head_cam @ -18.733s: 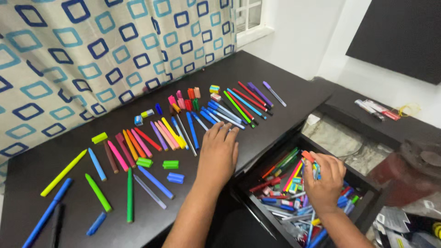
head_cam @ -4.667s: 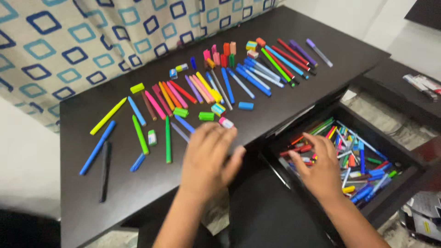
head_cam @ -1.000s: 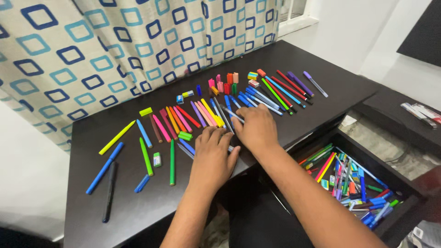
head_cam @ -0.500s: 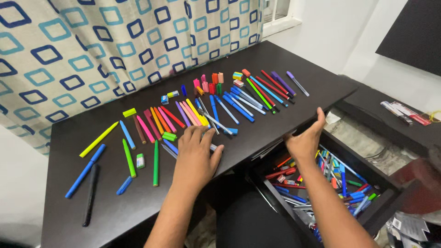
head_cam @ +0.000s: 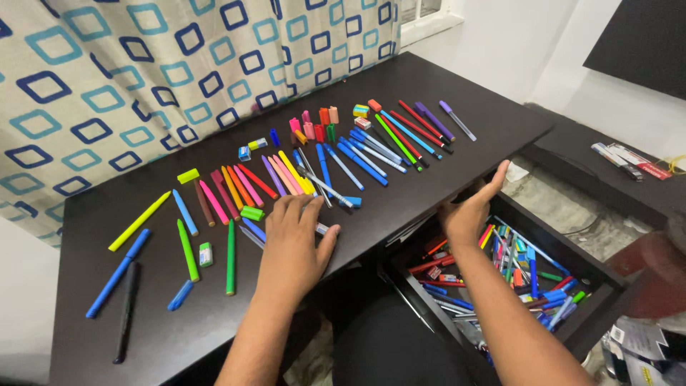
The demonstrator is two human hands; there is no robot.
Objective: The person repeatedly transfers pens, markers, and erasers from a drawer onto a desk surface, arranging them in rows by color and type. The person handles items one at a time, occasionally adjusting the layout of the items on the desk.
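My left hand [head_cam: 293, 239] lies flat, fingers spread, on the dark desk [head_cam: 443, 164], covering the near ends of a few pens in the row of coloured pens and markers [head_cam: 286, 175]. My right hand [head_cam: 471, 207] hangs open, holding nothing, just off the desk's front edge and above the open drawer [head_cam: 593, 275] full of mixed pens. A second group of pens [head_cam: 400, 132] lies at the far right of the desk.
A patterned curtain [head_cam: 143, 78] hangs behind the desk. Loose green, yellow, blue and black pens [head_cam: 186, 250] lie at the left. A lower dark shelf [head_cam: 629, 161] with small items runs to the right, and a reddish object [head_cam: 657, 279] stands beyond the drawer.
My right hand left the pen row on the desk and moved right and down, over the desk edge above the drawer. My left hand stayed flat by the pens.
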